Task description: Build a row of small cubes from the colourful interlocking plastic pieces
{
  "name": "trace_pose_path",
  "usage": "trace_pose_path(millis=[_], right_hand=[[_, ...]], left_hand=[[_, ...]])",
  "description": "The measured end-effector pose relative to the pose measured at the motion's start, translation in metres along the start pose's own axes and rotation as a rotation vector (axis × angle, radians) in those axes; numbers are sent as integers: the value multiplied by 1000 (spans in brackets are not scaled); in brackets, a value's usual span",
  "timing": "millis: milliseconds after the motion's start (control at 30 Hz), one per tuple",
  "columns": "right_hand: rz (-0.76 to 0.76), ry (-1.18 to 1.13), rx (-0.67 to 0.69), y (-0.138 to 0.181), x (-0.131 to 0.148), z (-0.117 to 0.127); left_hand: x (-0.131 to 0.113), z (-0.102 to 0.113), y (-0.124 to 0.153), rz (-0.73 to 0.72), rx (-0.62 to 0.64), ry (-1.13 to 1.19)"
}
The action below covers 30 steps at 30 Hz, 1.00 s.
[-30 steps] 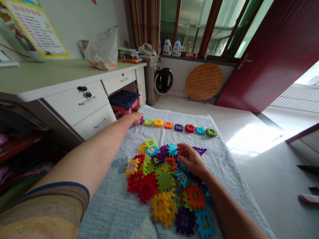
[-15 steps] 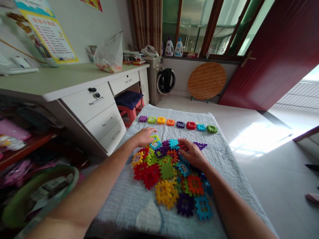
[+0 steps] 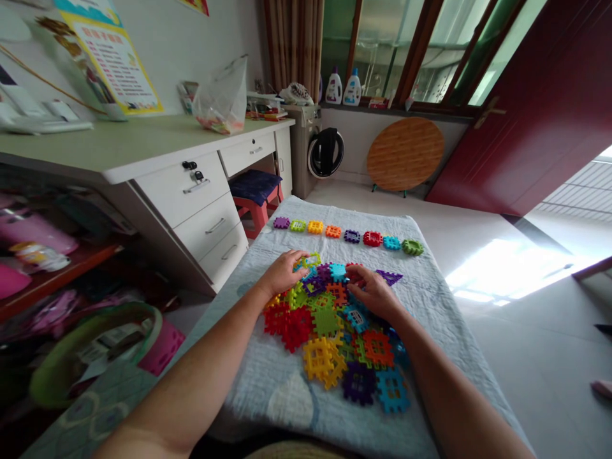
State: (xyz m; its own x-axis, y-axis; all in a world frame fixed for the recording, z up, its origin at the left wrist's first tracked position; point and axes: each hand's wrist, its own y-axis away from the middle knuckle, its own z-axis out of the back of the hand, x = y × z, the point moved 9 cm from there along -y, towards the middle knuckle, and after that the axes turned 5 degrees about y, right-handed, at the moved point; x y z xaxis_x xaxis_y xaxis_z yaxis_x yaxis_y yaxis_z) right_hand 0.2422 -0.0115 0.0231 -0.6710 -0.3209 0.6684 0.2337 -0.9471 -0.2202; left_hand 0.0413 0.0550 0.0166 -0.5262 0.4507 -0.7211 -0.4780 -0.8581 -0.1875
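A heap of coloured plastic interlocking tiles (image 3: 335, 331) lies on a pale blue quilted cloth (image 3: 268, 382). Beyond it a straight row of several tiles (image 3: 351, 236) runs across the cloth's far end. My left hand (image 3: 283, 273) rests on the heap's far left edge, fingers curled down over a green and a blue tile; whether it grips one is hidden. My right hand (image 3: 373, 290) lies on the heap's far right, fingers bent onto the tiles, next to a purple triangle piece (image 3: 389, 276).
A white desk with drawers (image 3: 201, 191) stands at the left, a red stool with a blue cushion (image 3: 253, 197) under it. A round wooden tabletop (image 3: 405, 153) leans on the far wall beside a washing machine (image 3: 315, 150). A dark red door (image 3: 535, 108) stands open at the right.
My left hand has drawn back from the purple tile at the row's left end to the heap's left edge. My right hand has stayed on the heap. The camera has shifted slightly.
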Motion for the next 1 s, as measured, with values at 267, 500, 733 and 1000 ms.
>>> trace_pose_path(millis=[267, 500, 733, 1000], right_hand=[[25, 8, 7, 0, 6, 0], [20, 26, 9, 1, 4, -1], [28, 52, 15, 0, 4, -2], [35, 40, 14, 1, 5, -2]], left_hand=[[17, 26, 15, 131, 150, 167], [13, 19, 31, 149, 403, 166], [11, 11, 37, 225, 465, 140], [9, 4, 37, 214, 469, 326]])
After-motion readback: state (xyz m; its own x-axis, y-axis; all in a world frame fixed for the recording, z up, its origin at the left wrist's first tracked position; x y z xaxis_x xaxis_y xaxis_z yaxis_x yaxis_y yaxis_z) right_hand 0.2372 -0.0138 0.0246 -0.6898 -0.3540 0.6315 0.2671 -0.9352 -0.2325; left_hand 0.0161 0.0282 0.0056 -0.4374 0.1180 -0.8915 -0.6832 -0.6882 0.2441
